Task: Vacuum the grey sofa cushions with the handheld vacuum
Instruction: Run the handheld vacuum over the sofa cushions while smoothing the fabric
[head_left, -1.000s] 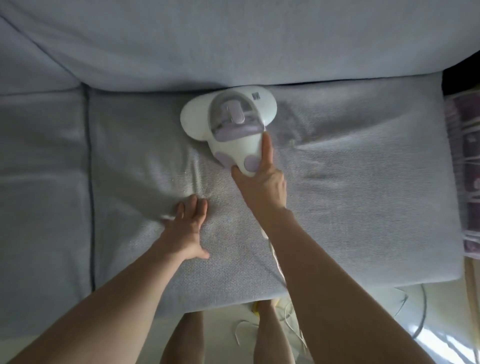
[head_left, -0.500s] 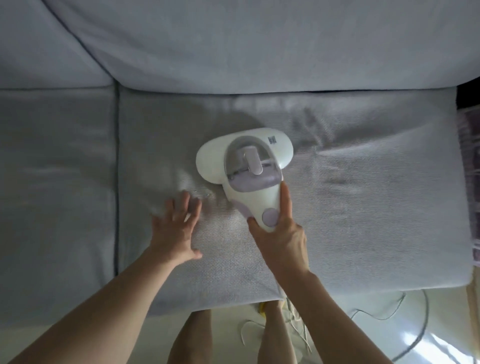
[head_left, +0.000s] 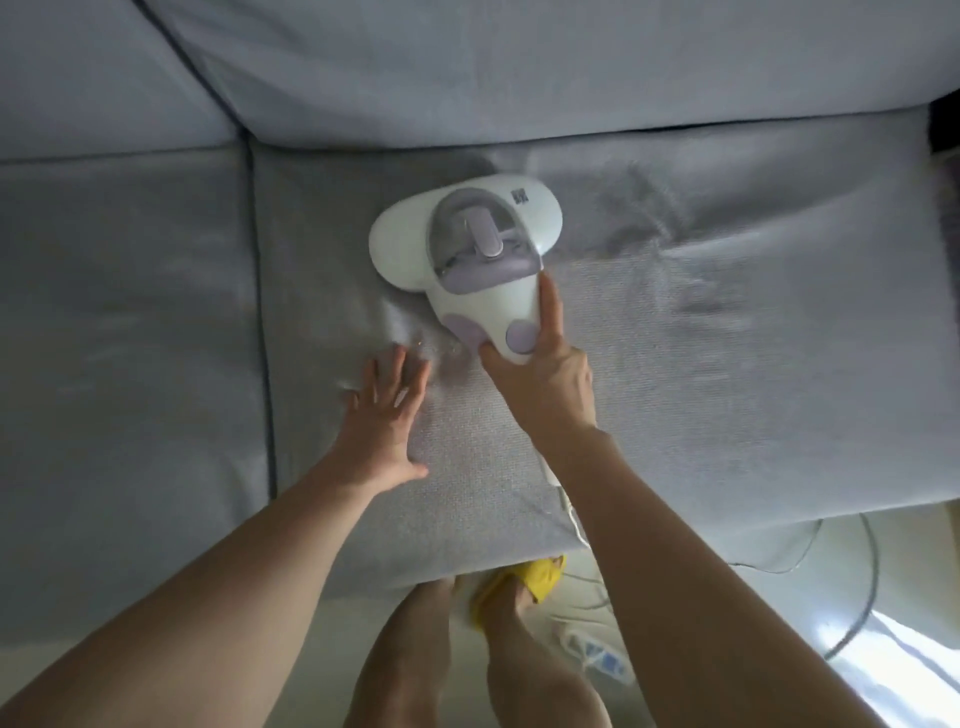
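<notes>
Grey woven fabric fills the head view, the only view you have: one seat cushion (head_left: 675, 374) of the sofa lies across the middle, a second seat cushion (head_left: 119, 338) to its left across a dark seam (head_left: 262, 332), and the back cushions (head_left: 519, 67) rise along the top. Item, handheld vacuum (head_left: 467, 249): white and lilac, head flat on the middle cushion, slightly left of its centre and near the back crease. Item, your right hand (head_left: 540, 379): wrapped round the vacuum's handle, forefinger laid straight along its right side. Item, your left hand (head_left: 387, 410): fingers straight and spread, palm pressing the fabric just beside the handle, holding nothing. Item, white cord (head_left: 569, 512): runs from under your right wrist over the cushion's front edge to the floor, where more cable (head_left: 862, 561) loops. Item, yellow slipper (head_left: 540, 574): on the floor at the front edge, by your legs. Progress, by judgement only: you are mid-pass on this cushion; the frame shows no clear mark of which strips are done, so count the broad right half, the left cushion and the backs as likely outstanding. Room: open fabric lies to the right as far as the cushion's dark end at the frame edge; the back crease is close ahead, the seam sits to the left beyond your flat hand, and the trailing cord could snag at the front lip.
</notes>
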